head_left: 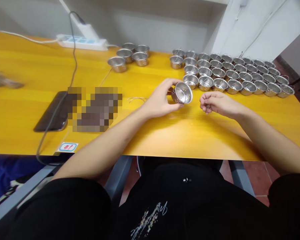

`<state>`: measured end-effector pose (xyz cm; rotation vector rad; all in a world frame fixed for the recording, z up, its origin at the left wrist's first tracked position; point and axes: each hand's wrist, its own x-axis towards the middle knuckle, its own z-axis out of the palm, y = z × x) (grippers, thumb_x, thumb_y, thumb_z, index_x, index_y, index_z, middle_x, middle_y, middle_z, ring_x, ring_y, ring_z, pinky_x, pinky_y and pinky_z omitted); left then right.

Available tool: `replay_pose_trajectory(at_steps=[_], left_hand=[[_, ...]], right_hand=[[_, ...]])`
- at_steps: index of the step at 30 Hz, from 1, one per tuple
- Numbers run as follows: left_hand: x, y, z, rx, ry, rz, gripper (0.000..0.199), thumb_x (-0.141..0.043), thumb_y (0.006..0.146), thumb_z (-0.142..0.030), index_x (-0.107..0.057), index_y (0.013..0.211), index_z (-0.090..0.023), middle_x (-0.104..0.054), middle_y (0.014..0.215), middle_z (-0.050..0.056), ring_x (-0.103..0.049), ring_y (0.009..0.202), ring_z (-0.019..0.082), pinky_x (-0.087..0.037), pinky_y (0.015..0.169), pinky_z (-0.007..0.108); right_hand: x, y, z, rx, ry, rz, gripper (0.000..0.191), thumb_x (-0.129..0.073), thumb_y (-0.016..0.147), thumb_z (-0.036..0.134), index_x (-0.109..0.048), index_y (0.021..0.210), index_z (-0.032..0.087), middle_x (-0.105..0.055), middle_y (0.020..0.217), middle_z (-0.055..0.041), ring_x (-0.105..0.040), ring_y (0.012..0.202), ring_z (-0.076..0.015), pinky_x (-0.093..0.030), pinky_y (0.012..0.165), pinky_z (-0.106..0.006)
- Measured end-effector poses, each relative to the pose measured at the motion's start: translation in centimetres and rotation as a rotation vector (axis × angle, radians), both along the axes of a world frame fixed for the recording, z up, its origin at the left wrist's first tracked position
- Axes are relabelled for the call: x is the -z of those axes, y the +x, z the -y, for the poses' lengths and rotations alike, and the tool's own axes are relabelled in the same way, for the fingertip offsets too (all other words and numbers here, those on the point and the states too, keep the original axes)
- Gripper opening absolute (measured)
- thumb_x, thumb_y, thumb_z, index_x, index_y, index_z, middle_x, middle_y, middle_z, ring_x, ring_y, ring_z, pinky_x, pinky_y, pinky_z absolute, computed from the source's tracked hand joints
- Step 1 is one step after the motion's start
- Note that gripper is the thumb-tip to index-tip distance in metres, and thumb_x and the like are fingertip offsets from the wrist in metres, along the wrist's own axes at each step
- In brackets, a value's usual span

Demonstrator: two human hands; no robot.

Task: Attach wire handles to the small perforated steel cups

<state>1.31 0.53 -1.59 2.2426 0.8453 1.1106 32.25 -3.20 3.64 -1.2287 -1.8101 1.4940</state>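
Note:
A small perforated metal cup (182, 93) is held above the yellow table (165, 140) by my left hand (162, 99), its open mouth tilted toward the camera and to the right. Just right of the cup, my right hand (216, 104) is closed in a pinch, with a tiny dark item partly showing between the fingers, too small to name. The two hands are apart. Behind them, rows of similar metal cups (205, 82) stand on the table, many with thin wires across their tops. Thin curved wires (137, 99) lie left of my left hand.
Several metal cups (117, 64) stand at the back, left of centre. A dark phone (51, 111) lies at the left under a grey cable, beside a pixelated area. A white power strip (82, 42) is near the wall. A numbered label (68, 147) marks the front edge.

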Motion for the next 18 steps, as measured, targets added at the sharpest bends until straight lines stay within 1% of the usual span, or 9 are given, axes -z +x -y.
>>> replay_pose_trajectory(at_steps=[2,4,6,9,11,14,16,18], left_hand=[[0.0,0.2,0.3,0.021,-0.008,-0.033,0.075,-0.095,0.087,-0.059,-0.065,0.147,-0.026,-0.074,0.146,0.013,-0.073,0.130,0.033,-0.065,0.112,0.051],[-0.1,0.3,0.5,0.039,-0.013,-0.059,0.073,-0.094,0.086,-0.056,-0.065,0.145,-0.026,-0.073,0.144,0.012,-0.072,0.130,0.033,-0.064,0.115,0.052],[-0.2,0.4,0.9,0.048,-0.030,-0.094,0.071,-0.093,0.085,-0.053,-0.065,0.144,-0.026,-0.072,0.144,0.012,-0.070,0.130,0.033,-0.063,0.116,0.053],[-0.3,0.6,1.3,0.061,-0.073,-0.140,0.070,-0.092,0.083,-0.050,-0.064,0.144,-0.026,-0.071,0.144,0.012,-0.070,0.126,0.033,-0.063,0.114,0.052],[-0.2,0.7,1.4,0.078,-0.083,-0.144,0.070,-0.092,0.082,-0.047,-0.065,0.143,-0.026,-0.072,0.141,0.011,-0.070,0.123,0.032,-0.063,0.112,0.051],[0.1,1.0,1.4,0.104,-0.066,-0.124,0.070,-0.093,0.080,-0.044,-0.066,0.141,-0.026,-0.072,0.138,0.011,-0.070,0.120,0.032,-0.063,0.110,0.051],[0.2,1.2,1.4,0.109,-0.057,-0.113,0.069,-0.095,0.079,-0.043,-0.067,0.140,-0.026,-0.071,0.137,0.011,-0.070,0.121,0.032,-0.063,0.112,0.051],[0.1,1.3,1.6,0.111,-0.059,-0.109,0.068,-0.095,0.080,-0.044,-0.067,0.140,-0.027,-0.071,0.137,0.010,-0.070,0.122,0.032,-0.063,0.113,0.052]], right_hand=[[-0.6,-0.3,0.5,0.022,0.006,-0.186,0.022,-0.083,0.103,0.040,-0.068,0.099,0.024,-0.079,0.089,-0.0067,-0.072,0.083,-0.0213,-0.060,0.080,-0.037],[-1.3,-0.5,1.0,0.056,0.057,-0.259,0.026,-0.089,0.102,0.042,-0.071,0.104,0.024,-0.084,0.098,-0.0084,-0.076,0.093,-0.0218,-0.062,0.082,-0.037],[-1.6,-0.5,1.1,0.106,0.103,-0.266,0.026,-0.092,0.102,0.042,-0.074,0.107,0.023,-0.087,0.105,-0.0080,-0.074,0.090,-0.0191,-0.061,0.078,-0.033],[-1.1,-0.1,0.7,0.149,0.107,-0.257,0.027,-0.093,0.101,0.043,-0.078,0.111,0.023,-0.089,0.110,-0.0076,-0.066,0.077,-0.0144,-0.057,0.068,-0.030],[-0.6,0.1,0.5,0.147,0.080,-0.269,0.029,-0.095,0.099,0.044,-0.080,0.111,0.022,-0.089,0.110,-0.0082,-0.063,0.073,-0.0136,-0.057,0.064,-0.030],[0.2,-0.1,0.5,0.136,0.054,-0.300,0.035,-0.096,0.098,0.051,-0.080,0.109,0.022,-0.088,0.106,-0.0096,-0.067,0.075,-0.0161,-0.061,0.066,-0.033],[0.6,-0.5,0.8,0.124,0.061,-0.314,0.041,-0.094,0.100,0.060,-0.078,0.103,0.022,-0.084,0.099,-0.0086,-0.069,0.078,-0.0180,-0.063,0.069,-0.034],[0.9,-1.2,1.2,0.104,0.078,-0.315,0.051,-0.088,0.103,0.071,-0.072,0.094,0.024,-0.077,0.090,-0.0062,-0.069,0.078,-0.0186,-0.062,0.070,-0.034]])
